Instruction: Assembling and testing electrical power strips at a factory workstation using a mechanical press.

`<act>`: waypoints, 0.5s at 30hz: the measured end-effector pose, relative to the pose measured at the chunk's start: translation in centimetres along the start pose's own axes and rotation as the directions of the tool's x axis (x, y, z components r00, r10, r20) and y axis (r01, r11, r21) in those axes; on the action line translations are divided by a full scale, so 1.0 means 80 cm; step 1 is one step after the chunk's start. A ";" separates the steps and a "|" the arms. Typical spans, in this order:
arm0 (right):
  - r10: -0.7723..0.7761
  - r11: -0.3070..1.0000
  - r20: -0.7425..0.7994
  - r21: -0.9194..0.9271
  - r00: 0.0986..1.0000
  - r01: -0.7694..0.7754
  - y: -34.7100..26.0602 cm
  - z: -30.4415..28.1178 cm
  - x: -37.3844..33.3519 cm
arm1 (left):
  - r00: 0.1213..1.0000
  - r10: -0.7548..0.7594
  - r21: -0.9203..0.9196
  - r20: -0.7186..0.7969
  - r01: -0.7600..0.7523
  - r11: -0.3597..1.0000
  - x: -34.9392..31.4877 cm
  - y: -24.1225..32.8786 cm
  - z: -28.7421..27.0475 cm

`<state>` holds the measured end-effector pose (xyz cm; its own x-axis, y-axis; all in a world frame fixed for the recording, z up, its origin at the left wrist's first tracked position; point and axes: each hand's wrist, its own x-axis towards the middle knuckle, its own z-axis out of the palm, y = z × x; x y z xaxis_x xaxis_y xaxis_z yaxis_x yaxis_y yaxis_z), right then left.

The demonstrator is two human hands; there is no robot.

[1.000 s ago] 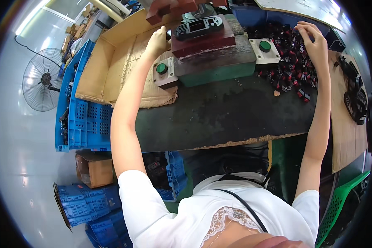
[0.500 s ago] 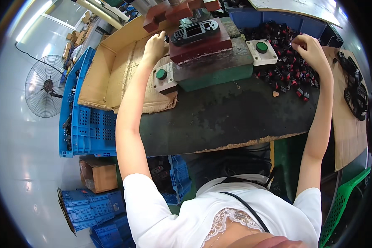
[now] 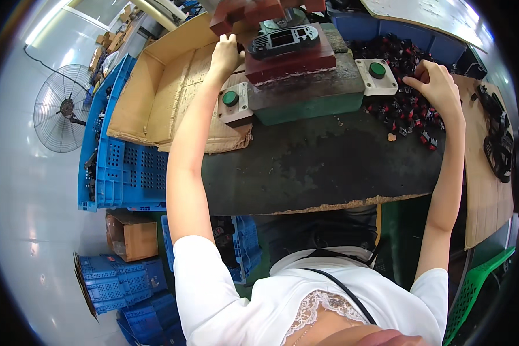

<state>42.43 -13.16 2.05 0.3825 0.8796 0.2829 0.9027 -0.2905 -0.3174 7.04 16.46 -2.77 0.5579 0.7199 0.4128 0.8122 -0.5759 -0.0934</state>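
Observation:
A black plastic housing (image 3: 284, 42) with rectangular openings lies on the dark red block (image 3: 291, 64) of a press fixture. My left hand (image 3: 227, 56) is at the block's left side, close to the housing's end. Its fingers are curled closed, and what they hold, if anything, is hidden. Over the heap of small black-and-red parts (image 3: 408, 106) at the right is my right hand (image 3: 438, 86). Its thumb and forefinger are apart, with nothing visible between them.
Green push buttons (image 3: 230, 98) (image 3: 377, 70) flank the fixture. Above the housing hang red press jaws (image 3: 259, 12). A cardboard box (image 3: 141, 109) and blue crate (image 3: 127, 173) stand left; black frames (image 3: 497, 138) lie on cardboard at right. The dark worktop (image 3: 317, 167) runs along the front.
My right hand has come down and nearer over the heap, its thumb and forefinger spreading. My left hand stays by the block. The whole view has shifted slightly.

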 end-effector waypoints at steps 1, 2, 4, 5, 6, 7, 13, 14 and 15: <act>0.020 1.000 0.001 -0.010 1.000 -0.020 0.001 0.002 0.001 | 1.000 -0.018 0.013 0.003 0.018 1.000 0.001 0.003 -0.001; 0.011 1.000 0.001 -0.009 1.000 -0.011 0.002 0.005 0.002 | 0.999 0.004 0.039 -0.043 -0.003 0.999 -0.001 0.003 -0.001; -0.049 0.999 -0.033 0.017 0.998 0.049 0.009 0.010 0.004 | 0.998 -0.025 -0.017 -0.061 0.024 1.000 -0.003 0.000 -0.005; -0.058 0.998 -0.030 0.017 0.998 0.058 0.011 0.011 0.005 | 0.996 -0.048 -0.077 -0.074 0.042 0.996 -0.006 -0.003 -0.006; -0.068 0.997 -0.015 0.037 0.998 0.068 0.013 0.012 0.006 | 0.996 -0.058 -0.076 -0.074 0.052 0.996 -0.008 -0.006 -0.008; -0.078 0.995 0.001 0.056 0.997 0.077 0.015 0.012 0.007 | 0.995 -0.062 -0.172 -0.083 0.047 0.984 -0.010 -0.010 -0.011; -0.069 0.997 0.013 0.025 0.998 0.069 0.011 0.013 0.005 | 0.983 -0.160 -0.640 0.090 0.180 0.747 -0.034 -0.046 -0.015; -0.075 0.997 0.011 0.026 0.997 0.075 0.009 0.013 0.004 | 0.983 -0.165 -0.639 0.086 0.182 0.747 -0.038 -0.052 -0.013; -0.077 0.996 0.003 0.036 0.997 0.077 0.007 0.012 0.003 | 0.979 -0.192 -0.568 0.071 0.198 0.799 -0.042 -0.060 -0.013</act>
<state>42.85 -12.76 1.03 0.3115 0.9004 0.3038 0.9218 -0.2087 -0.3268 1.09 16.36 -2.76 0.4024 0.8427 0.3576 0.6624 -0.5377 0.5217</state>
